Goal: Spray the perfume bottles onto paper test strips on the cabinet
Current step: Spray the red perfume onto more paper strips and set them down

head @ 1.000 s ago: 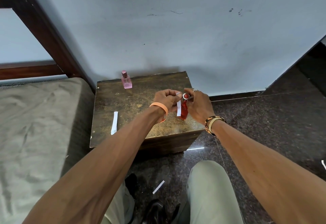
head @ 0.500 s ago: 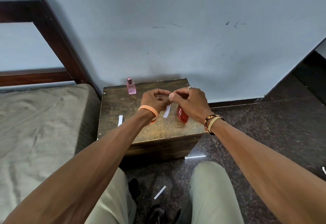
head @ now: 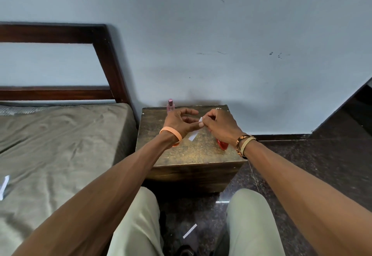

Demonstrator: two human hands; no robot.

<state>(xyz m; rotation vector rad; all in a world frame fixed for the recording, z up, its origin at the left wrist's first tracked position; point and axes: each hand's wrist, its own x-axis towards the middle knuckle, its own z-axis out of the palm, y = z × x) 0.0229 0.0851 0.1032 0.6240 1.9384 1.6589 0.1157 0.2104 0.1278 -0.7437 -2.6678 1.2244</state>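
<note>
Now, line by line, with the table [head: 191, 155] as landmark:

Change: half a second ago the left hand [head: 179, 123] pinched the strip [head: 194, 132] beside the red bottle; now its fingers are loosely spread and the strip's top end sits at the right hand's [head: 220, 127] fingertips.
Meaning: the strip looks to be passing from left hand to right, which suggests this spray is done and the strip is about to be laid down.
Right hand: curled shut around the red bottle [head: 222, 145], low over the table's right side; fingertips pinch the strip.
Strip: hangs slanted over the middle of the table, lower end near the top; touching or not, I cannot tell.
Pink bottle [head: 170, 105]: upright at the table's back left edge, partly behind the left hand.
Hidden: the red bottle's nozzle and most of its body, under the right hand.
Unclear: whether the left hand's finger touches the strip.
Also: one strip on the floor [head: 189, 231] in front of the table; another on the bed [head: 4, 187] to its left, cut off by the frame.
</note>
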